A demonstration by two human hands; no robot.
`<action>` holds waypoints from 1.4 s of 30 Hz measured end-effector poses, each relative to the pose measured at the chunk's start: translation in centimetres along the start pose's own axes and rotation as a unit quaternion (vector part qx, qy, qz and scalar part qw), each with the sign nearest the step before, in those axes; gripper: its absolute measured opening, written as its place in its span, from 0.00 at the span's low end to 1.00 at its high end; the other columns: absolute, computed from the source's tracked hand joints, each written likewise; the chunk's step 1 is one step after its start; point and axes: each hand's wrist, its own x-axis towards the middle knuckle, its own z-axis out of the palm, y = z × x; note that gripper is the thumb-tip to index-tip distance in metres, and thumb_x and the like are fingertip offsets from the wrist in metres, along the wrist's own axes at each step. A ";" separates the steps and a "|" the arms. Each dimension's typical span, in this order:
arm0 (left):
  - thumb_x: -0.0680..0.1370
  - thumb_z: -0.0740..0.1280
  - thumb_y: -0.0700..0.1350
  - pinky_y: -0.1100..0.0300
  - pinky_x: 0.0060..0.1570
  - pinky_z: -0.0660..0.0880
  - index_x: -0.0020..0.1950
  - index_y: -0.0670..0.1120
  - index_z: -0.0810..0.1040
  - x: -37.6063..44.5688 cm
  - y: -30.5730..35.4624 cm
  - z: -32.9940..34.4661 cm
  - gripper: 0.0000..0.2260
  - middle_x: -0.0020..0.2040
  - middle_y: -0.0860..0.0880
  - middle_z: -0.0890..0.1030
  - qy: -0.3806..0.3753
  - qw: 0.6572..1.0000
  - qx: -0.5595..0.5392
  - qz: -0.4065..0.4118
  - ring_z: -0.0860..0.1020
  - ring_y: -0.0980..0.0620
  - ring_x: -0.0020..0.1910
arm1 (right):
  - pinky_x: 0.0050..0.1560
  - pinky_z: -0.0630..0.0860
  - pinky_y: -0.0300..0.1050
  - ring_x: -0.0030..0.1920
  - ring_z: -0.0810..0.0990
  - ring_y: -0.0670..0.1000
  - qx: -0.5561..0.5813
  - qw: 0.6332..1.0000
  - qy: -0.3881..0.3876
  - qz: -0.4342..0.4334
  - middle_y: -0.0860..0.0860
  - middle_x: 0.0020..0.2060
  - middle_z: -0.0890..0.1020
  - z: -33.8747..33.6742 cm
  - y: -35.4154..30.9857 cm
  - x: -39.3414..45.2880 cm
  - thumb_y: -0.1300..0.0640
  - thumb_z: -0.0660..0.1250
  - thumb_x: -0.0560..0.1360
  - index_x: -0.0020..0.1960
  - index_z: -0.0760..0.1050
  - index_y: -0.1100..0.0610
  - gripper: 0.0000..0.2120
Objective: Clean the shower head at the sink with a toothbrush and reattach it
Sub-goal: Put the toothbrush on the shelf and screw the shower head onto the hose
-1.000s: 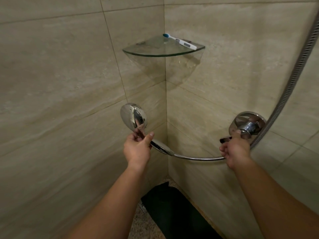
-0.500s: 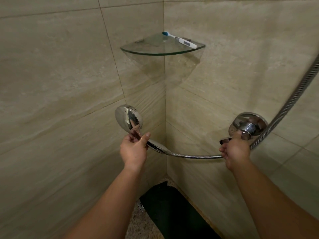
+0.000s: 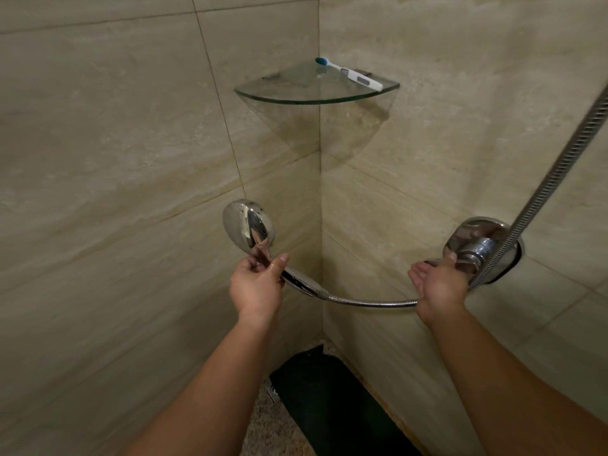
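The right hand [image 3: 437,284] has just let go at the chrome wall valve [image 3: 482,253]. Half a second ago its fingers were bunched on the small lever below the valve body; now the palm is turned up and the fingers are spread loose, only the thumb tip near the valve, gripping nothing. The metal hose [image 3: 371,303] runs just under that hand and, past the valve, climbs up the wall to the right.

The left hand [image 3: 256,284], well to the left of the valve, holds the chrome shower head [image 3: 248,227] as before, fingers and thumb curled round the handle just beneath the round head, which tilts up towards the tiled corner with water drops on its back. It has barely shifted.

Above and to the left of the valve, the blue-and-white toothbrush [image 3: 350,74] lies untouched on the glass corner shelf [image 3: 296,95].

Judging from this, the valve adjustment looks finished, leaving the right hand free. The head is still joined to its hose and the brush not yet picked up, so the cleaning has not visibly begun.
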 end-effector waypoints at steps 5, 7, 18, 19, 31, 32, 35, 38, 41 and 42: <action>0.70 0.81 0.47 0.39 0.51 0.84 0.43 0.49 0.81 -1.0 0.2 0.1 0.10 0.34 0.54 0.82 0.016 1.000 0.022 -0.009 0.85 0.46 0.42 | 0.62 0.75 0.53 0.58 0.78 0.59 -0.055 0.998 -0.005 0.002 0.65 0.60 0.75 -0.9 -0.2 -1.1 0.46 0.54 0.83 0.70 0.64 0.65 0.25; 0.70 0.81 0.47 0.39 0.50 0.84 0.43 0.49 0.81 -1.4 0.4 0.2 0.10 0.32 0.56 0.81 0.019 0.999 0.032 -0.011 0.85 0.48 0.41 | 0.59 0.77 0.54 0.53 0.80 0.59 -0.127 0.992 -0.010 0.022 0.62 0.54 0.78 -1.7 0.5 -3.0 0.47 0.57 0.83 0.66 0.68 0.62 0.20; 0.67 0.82 0.53 0.52 0.37 0.83 0.35 0.46 0.71 -4.1 2.4 3.5 0.21 0.32 0.47 0.80 -0.093 0.993 0.007 -0.071 0.80 0.49 0.33 | 0.49 0.76 0.53 0.53 0.77 0.57 -0.624 0.664 -0.153 -0.382 0.54 0.55 0.76 1.3 9.0 -11.5 0.60 0.68 0.73 0.68 0.68 0.56 0.25; 0.72 0.80 0.47 0.56 0.35 0.81 0.36 0.46 0.70 -3.9 2.4 3.6 0.19 0.33 0.47 0.79 -0.123 0.989 -0.010 -0.082 0.79 0.51 0.33 | 0.46 0.76 0.51 0.50 0.77 0.57 -0.620 0.671 -0.118 -0.390 0.55 0.52 0.77 1.9 9.3 -11.8 0.63 0.67 0.72 0.67 0.69 0.58 0.23; 0.83 0.67 0.38 0.57 0.55 0.78 0.69 0.44 0.75 -2.1 4.2 0.1 0.15 0.60 0.45 0.84 -0.427 0.894 -0.007 -0.137 0.83 0.50 0.57 | 0.42 0.72 0.50 0.45 0.78 0.59 -0.579 0.722 0.126 -0.358 0.54 0.47 0.78 4.8 8.1 -16.7 0.52 0.64 0.78 0.53 0.68 0.56 0.10; 0.83 0.67 0.38 0.57 0.54 0.79 0.69 0.44 0.75 -2.0 4.2 -0.2 0.14 0.59 0.46 0.84 -0.430 0.893 -0.004 -0.134 0.84 0.50 0.56 | 0.42 0.73 0.50 0.45 0.78 0.59 -0.565 0.731 0.139 -0.357 0.54 0.47 0.77 4.9 7.9 -17.0 0.52 0.64 0.78 0.54 0.68 0.56 0.10; 0.82 0.68 0.38 0.58 0.49 0.78 0.68 0.42 0.76 -1.4 3.8 -1.2 0.14 0.55 0.47 0.86 -0.423 0.896 0.013 -0.134 0.84 0.51 0.53 | 0.42 0.73 0.49 0.45 0.78 0.59 -0.588 0.740 0.151 -0.289 0.55 0.47 0.77 4.3 8.1 -16.6 0.52 0.63 0.79 0.51 0.65 0.56 0.09; 0.82 0.67 0.38 0.58 0.48 0.78 0.66 0.42 0.77 -1.1 3.4 -2.0 0.12 0.53 0.47 0.86 -0.409 0.901 0.020 -0.145 0.85 0.51 0.52 | 0.40 0.70 0.47 0.40 0.76 0.56 -0.603 0.740 0.158 -0.253 0.55 0.46 0.78 3.2 8.6 -16.8 0.51 0.62 0.79 0.48 0.63 0.54 0.09; 0.82 0.67 0.38 0.58 0.48 0.78 0.63 0.44 0.78 -0.9 3.5 -1.9 0.10 0.52 0.47 0.86 -0.401 0.904 0.013 -0.149 0.84 0.52 0.50 | 0.41 0.72 0.49 0.41 0.75 0.56 -0.563 0.755 0.179 -0.284 0.52 0.44 0.76 2.8 8.3 -17.5 0.52 0.62 0.79 0.49 0.64 0.53 0.08; 0.82 0.67 0.38 0.58 0.48 0.78 0.63 0.44 0.78 -0.8 3.6 -1.8 0.10 0.52 0.47 0.86 -0.398 0.905 0.011 -0.151 0.84 0.52 0.50 | 0.41 0.72 0.49 0.42 0.76 0.57 -0.566 0.752 0.177 -0.286 0.53 0.45 0.76 2.9 8.1 -17.6 0.52 0.62 0.79 0.49 0.64 0.54 0.08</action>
